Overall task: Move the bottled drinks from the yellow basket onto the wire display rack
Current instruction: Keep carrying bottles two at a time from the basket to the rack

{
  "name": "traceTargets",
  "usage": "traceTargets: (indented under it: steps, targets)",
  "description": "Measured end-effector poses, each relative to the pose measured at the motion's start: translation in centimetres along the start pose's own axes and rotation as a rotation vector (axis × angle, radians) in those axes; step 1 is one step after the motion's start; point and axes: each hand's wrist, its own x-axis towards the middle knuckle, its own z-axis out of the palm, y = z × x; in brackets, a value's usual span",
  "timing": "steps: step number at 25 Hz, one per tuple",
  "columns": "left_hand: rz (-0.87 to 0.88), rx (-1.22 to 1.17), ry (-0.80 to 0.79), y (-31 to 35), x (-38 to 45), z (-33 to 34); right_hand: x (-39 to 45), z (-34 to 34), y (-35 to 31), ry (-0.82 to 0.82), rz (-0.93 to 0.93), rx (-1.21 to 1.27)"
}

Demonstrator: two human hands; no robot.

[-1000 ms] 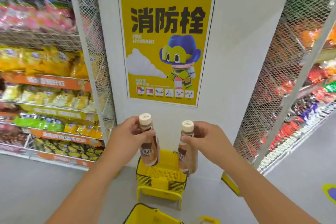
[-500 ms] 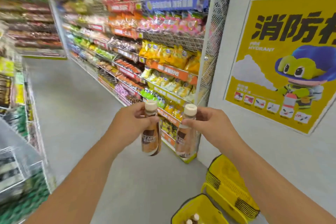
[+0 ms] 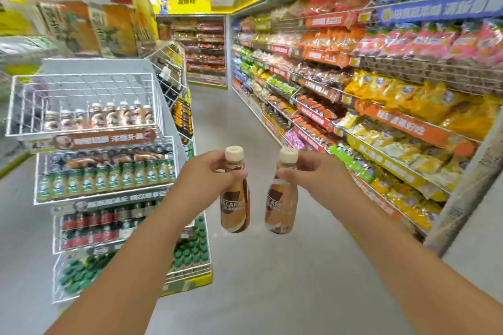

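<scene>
From the head view, the left hand (image 3: 209, 174) gripped one coffee bottle (image 3: 235, 198) by the neck, and the right hand (image 3: 310, 175) gripped a second bottle (image 3: 281, 198) the same way. Both hung upright, caps up, long axes near vertical, carried mid-aisle. The wire display rack (image 3: 81, 106) stood well off to the left; its top tier seemingly held matching bottles. Best set them in base-first, labels forward.

You have two hands up, the left hand (image 3: 209, 174) and the right hand (image 3: 313, 174), with two coffee bottles, one (image 3: 234, 198) per hand (image 3: 281, 198). The wire display rack (image 3: 109, 171) beside you shows four tiers; its top basket (image 3: 81, 106) holds about nine bottles, blurred.
</scene>
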Motion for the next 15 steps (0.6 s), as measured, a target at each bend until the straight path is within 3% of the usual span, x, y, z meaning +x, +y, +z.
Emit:
traceTargets:
  steps: [6, 15]
  targets:
    - [-0.027, 0.078, 0.167, -5.4, 2.2, -16.8, 8.8, 15.8, -4.0, -0.171, -0.046, 0.077]
    - [-0.157, 0.106, 0.368, -12.8, 8.9, -30.0, 22.3, 30.8, -5.7, -0.382, -0.136, 0.079]
